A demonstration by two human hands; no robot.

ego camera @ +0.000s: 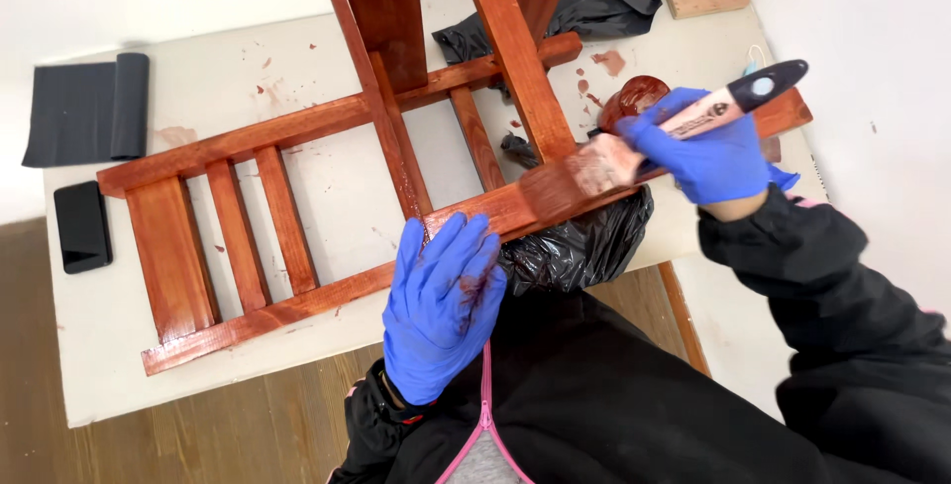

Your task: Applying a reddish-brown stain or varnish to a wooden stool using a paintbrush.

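Your left hand (443,296) lies flat, fingers together, on the near rail of the red-stained chair (297,187), which lies on its side across the spattered white table (109,365). Your right hand (708,142) is clamped on a brush (634,147) whose bristles touch that rail. Left of the chair lie a phone (81,226) and a dark sheet (87,110); wood floor (198,439) shows below the table.

Blue gloves (443,298) — black sleeves, pink zipper (482,415).

White stained table (119,365) on wooden floor (198,439), white walls (872,18).
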